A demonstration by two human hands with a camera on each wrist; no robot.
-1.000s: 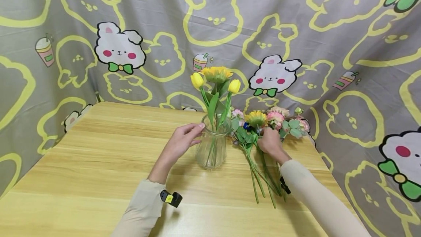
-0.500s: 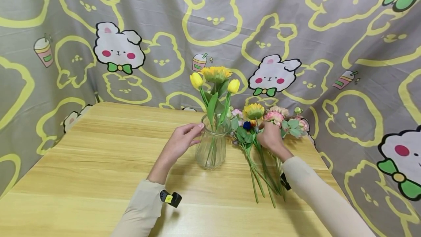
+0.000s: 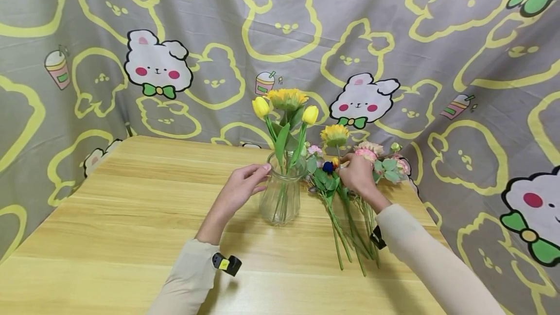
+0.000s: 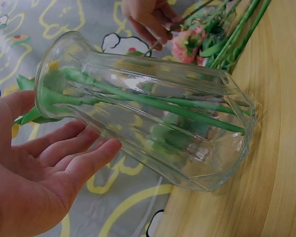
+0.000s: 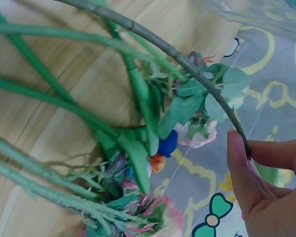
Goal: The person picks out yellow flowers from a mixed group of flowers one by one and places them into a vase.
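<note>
A clear glass vase (image 3: 280,205) stands upright on the table, holding two yellow tulips (image 3: 261,106) and a sunflower (image 3: 286,99). My left hand (image 3: 238,186) is at the vase's left side, thumb by the rim; in the left wrist view its fingers lie loosely extended beside the neck. Between thumb and fingers my right hand (image 3: 360,176) pinches the stem (image 5: 209,86) of another sunflower (image 3: 335,136), close under the bloom. That flower is raised upright over the pile of loose flowers.
The loose pile right of the vase has pink flowers (image 3: 366,152), a dark blue bloom (image 3: 328,167), green leaves (image 3: 391,170) and several stems (image 3: 339,237) pointing toward me. A patterned curtain (image 3: 210,23) hangs behind the wooden table (image 3: 131,218).
My right hand has lifted the sunflower up out of the pile and slightly left, its bloom now higher. My left hand and the vase have stayed put.
</note>
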